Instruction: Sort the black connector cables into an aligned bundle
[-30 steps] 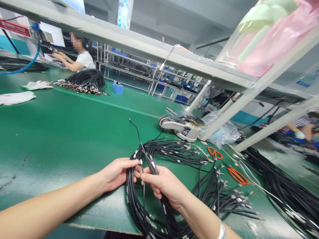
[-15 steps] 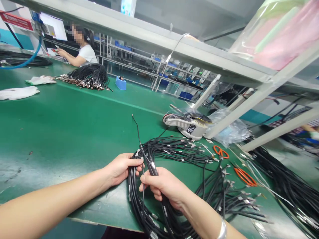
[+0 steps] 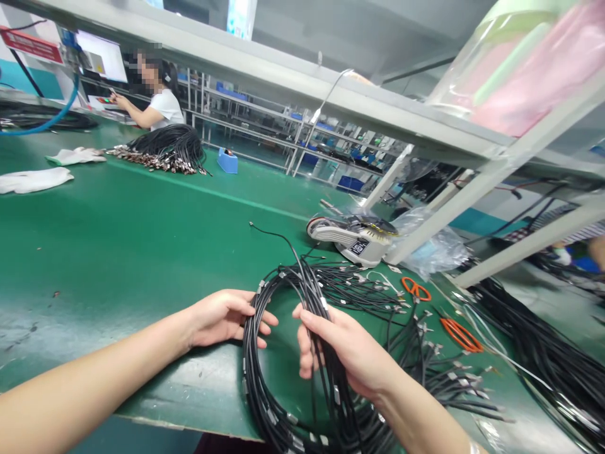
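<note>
A coiled bundle of thin black cables (image 3: 283, 403) with small metal ends hangs over the near edge of the green table (image 3: 118, 252). My left hand (image 3: 222, 318) is closed around the left side of the coil. My right hand (image 3: 340, 343) grips the right side of the same coil, fingers wrapped round several strands. The loop is spread open between the two hands. One loose cable end (image 3: 251, 224) arcs up and away to the left above the coil.
More black cables (image 3: 425, 372) fan out to the right. Orange scissors (image 3: 416, 289) and a second orange pair (image 3: 456, 334) lie beside a tape dispenser (image 3: 352, 236). Another cable bundle (image 3: 163, 148), white cloths (image 3: 33, 180) and a seated co-worker (image 3: 155, 104) are far left.
My hands have moved apart, pulling the coil open into a wider loop. The loose cable end has swung over and now curves left instead of standing straight up.
</note>
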A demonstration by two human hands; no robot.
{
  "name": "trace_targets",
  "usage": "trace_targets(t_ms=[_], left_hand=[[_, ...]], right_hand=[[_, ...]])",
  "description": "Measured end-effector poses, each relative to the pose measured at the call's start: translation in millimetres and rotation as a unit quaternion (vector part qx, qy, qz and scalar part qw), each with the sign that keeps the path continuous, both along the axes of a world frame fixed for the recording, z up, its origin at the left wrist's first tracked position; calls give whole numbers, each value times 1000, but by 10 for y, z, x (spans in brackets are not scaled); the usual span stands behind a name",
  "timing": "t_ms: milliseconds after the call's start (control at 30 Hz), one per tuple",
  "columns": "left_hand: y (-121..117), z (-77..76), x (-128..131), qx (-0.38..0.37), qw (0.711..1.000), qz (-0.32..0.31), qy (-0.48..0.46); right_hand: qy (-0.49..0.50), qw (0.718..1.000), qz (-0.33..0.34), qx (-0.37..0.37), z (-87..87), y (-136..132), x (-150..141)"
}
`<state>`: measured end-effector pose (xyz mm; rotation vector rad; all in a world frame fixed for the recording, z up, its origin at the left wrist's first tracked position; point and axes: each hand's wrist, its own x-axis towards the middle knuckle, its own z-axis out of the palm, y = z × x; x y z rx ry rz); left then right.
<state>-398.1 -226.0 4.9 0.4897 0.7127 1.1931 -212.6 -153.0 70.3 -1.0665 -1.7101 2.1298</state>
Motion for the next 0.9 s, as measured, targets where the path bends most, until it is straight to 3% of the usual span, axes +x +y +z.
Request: trace_targets(t_ms=[133, 300, 700, 900], left_hand=[[-1, -16, -10, -3, 1000, -10, 25], [14, -66, 34, 28, 997, -14, 67], [20, -82, 130, 61, 994, 45, 83], [22, -69, 136, -25, 987, 134, 85]], right_hand=[[-42, 995, -27, 87, -90, -39, -134], [-154, 968, 30, 195, -232, -142, -309], [-179, 964, 47, 191, -308, -181, -350], [-150, 977, 44, 145, -243, -136, -262]])
